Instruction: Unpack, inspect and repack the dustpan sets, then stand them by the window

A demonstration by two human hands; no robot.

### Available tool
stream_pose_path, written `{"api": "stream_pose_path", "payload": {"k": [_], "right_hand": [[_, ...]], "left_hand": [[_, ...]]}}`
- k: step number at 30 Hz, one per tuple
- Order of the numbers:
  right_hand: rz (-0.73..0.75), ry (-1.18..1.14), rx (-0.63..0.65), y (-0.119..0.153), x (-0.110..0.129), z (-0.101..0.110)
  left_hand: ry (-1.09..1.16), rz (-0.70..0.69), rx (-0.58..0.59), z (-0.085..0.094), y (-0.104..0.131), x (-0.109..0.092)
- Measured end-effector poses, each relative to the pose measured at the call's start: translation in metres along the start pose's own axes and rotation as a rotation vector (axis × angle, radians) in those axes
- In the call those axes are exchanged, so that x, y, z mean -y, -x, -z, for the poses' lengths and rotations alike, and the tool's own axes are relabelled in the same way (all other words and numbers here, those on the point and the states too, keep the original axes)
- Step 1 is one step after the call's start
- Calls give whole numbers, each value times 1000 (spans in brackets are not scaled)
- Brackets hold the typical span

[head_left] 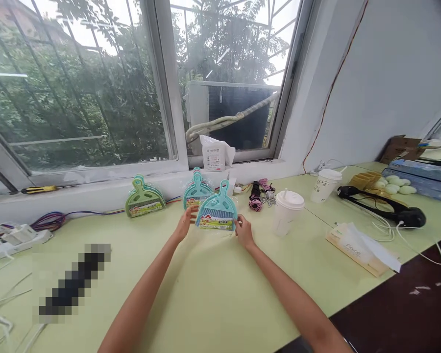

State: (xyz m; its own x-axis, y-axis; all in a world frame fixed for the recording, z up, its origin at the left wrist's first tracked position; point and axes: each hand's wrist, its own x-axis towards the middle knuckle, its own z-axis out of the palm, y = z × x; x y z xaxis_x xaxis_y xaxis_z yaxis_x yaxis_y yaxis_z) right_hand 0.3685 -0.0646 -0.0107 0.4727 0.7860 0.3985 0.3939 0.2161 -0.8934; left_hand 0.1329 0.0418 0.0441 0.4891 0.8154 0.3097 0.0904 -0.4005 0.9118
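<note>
A teal mini dustpan-and-brush set [217, 212] in clear wrapping stands upright on the light green table [213, 294], held between both hands. My left hand [186, 221] grips its left edge and my right hand [243, 231] grips its lower right corner. Right behind it leans a stack of similar teal sets [196, 190] against the window ledge. One green set [144, 198] stands further left, apart from the others.
Two white lidded cups [286, 212] [325, 185], a folded pink umbrella [256, 197], a tissue box [356, 250] and a black headset [385, 208] lie to the right. A power strip with cables [20, 238] sits at the left. A white packet [213, 153] rests on the sill.
</note>
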Motion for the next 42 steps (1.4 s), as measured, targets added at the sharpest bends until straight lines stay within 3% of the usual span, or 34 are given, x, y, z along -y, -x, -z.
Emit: {"api": "stream_pose_path", "payload": {"k": [3, 5, 7, 12, 15, 18, 21, 26, 30, 37, 39, 42], "right_hand": [[-5, -74, 144, 13, 18, -15], [-17, -68, 280, 24, 30, -27], [-26, -20, 335, 37, 42, -40], [169, 165, 87, 75, 76, -71], [210, 127, 214, 93, 91, -93], [4, -48, 369, 100, 92, -113], [-285, -289, 367, 98, 80, -123], [-446, -650, 263, 94, 62, -117], [-539, -727, 183, 91, 60, -108], [-439, -637, 386, 87, 72, -99], [-436, -641, 404, 85, 75, -93], [-437, -684, 376, 79, 76, -81]], "left_hand": [[255, 225, 102, 14, 37, -8], [263, 296, 68, 25, 60, -8], [275, 357, -13, 36, 80, -4], [469, 434, -367, 50, 118, 14], [462, 376, -513, 49, 127, 18], [399, 327, -537, 44, 129, 17], [405, 282, -503, 38, 129, 14], [478, 331, -335, 33, 130, 8], [480, 339, -269, 39, 133, 7], [457, 372, -552, 60, 130, 21], [477, 369, -702, 79, 129, 24], [348, 298, -1013, 123, 141, 22]]}}
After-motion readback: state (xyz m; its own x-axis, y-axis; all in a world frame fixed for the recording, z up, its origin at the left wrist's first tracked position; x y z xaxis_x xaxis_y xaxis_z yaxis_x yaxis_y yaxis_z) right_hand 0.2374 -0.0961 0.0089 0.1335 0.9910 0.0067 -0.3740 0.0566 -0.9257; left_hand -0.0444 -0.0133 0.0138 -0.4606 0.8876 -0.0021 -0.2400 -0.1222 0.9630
